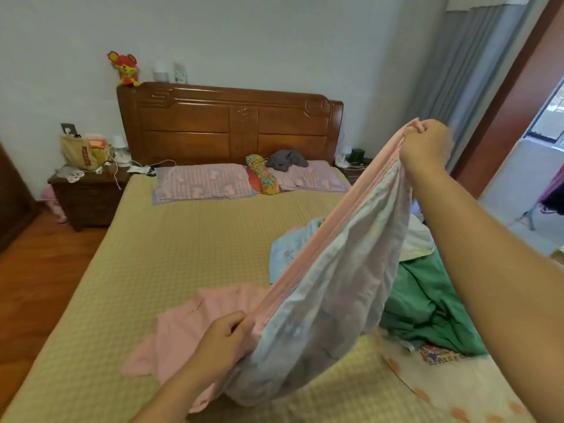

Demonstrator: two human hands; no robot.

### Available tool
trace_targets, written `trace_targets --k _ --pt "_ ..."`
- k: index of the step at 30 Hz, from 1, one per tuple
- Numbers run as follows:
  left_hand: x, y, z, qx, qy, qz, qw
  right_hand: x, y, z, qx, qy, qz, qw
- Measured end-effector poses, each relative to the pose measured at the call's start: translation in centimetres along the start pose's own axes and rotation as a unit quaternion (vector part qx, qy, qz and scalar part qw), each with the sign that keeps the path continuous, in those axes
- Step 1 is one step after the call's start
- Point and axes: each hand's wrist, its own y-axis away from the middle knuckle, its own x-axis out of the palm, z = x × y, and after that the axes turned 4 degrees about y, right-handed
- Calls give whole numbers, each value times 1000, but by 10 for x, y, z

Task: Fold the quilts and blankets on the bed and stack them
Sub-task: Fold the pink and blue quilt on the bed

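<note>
Quilt (pixel 341 270) stretched between hands: left hand (pixel 222 337) grips low, right hand (pixel 424 145) grips high.

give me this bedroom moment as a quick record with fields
left hand: low, gripping quilt's pink edge
right hand: raised, pinching same edge
quilt: pale printed, pink-bordered, stretched between hands, sagging
green blanket: crumpled, right side of bed
pillows: two, by headboard
stack: none visible

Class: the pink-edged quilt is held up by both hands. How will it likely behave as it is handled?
Probably floppy: the quilt sags deeply between the left hand and right hand. Likely light, as pinched edges carry it. It may slump when released.
</note>
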Motion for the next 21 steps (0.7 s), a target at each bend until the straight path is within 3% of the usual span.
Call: trace_targets --k 7,10,14,18,21 --pt "-43 18 6 40 -29 -98 994 11 7 -41 51 -8 30 998" --pt "-66 5 29 16 -146 -93 985 28 18 -69 57 -9 64 996" --pt "-102 -23 36 -53 -332 -37 941 53 41 -111 80 12 97 992" --pt "-170 -62 -67 -14 -441 -112 890 53 28 -114 62 -11 115 991" --pt "-212 -80 -190 88 -477 -227 845 43 -1 -68 36 -81 74 993"
